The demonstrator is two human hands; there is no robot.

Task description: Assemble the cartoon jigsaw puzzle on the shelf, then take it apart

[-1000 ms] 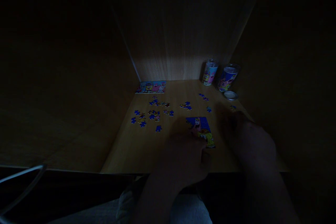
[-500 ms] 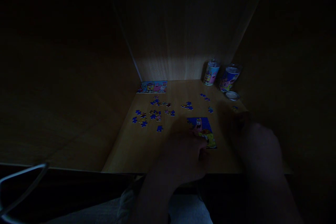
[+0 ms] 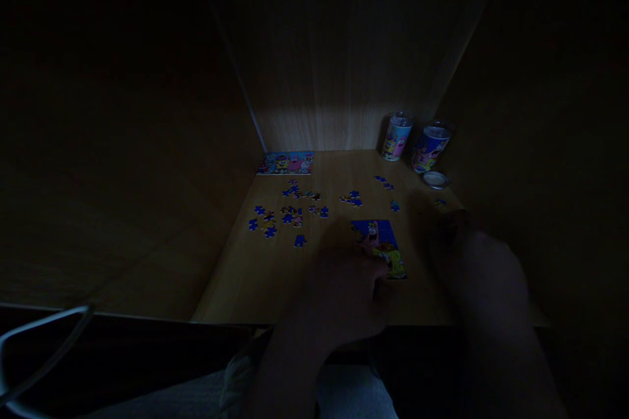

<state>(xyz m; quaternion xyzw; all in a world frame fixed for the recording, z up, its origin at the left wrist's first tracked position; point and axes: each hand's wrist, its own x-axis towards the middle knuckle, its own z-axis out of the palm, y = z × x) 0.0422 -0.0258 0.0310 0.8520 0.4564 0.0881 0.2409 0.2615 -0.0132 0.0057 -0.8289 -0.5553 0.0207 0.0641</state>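
The partly assembled puzzle point(image 3: 384, 234) lies right of centre in the lower half of the frame, the left hand point(image 3: 346, 285) over its lower left part with bent fingers, while the right hand point(image 3: 479, 268) is at lower right, below a single piece point(image 3: 439, 201); gloom hides whether either hand's fingers grip anything. Loose pieces point(image 3: 287, 218) dot the surface point(image 3: 246, 288) towards the left, beyond them a picture panel point(image 3: 287, 163), and two cans point(image 3: 396, 141) stand at upper right near a round lid point(image 3: 435, 180).
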